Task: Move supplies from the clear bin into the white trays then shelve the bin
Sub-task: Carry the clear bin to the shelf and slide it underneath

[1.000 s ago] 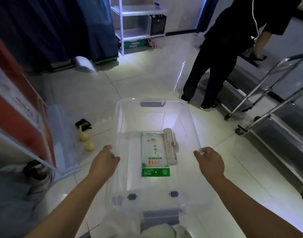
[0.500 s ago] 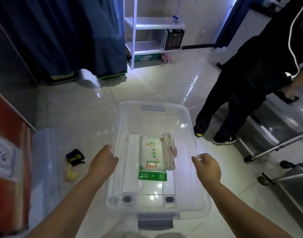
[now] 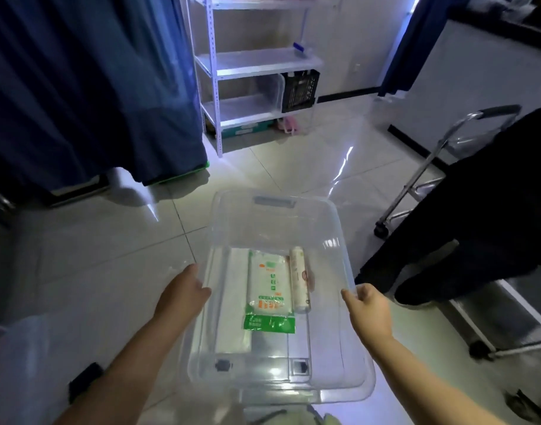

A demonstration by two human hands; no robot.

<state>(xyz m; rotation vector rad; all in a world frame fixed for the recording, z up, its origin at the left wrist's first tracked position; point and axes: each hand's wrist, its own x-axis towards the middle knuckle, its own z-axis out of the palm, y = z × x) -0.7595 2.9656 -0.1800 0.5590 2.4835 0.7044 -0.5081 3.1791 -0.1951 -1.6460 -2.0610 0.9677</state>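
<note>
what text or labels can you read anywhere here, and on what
Green-and-white packet in the clear bin: green and orange print, too blurred to read.
Roll beside it: small marks, unreadable.
Box under the shelf unit: blurred print, unreadable.
Nothing else carries text.

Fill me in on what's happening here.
A person is carrying a clear bin by its two long sides, left hand on one rim and right hand on the other. The bin is not empty: a green and white packet, a white tube and a flat white pack lie on its bottom. A white shelf unit stands ahead across the tiled floor, and another person in dark clothes stands to the right.
</note>
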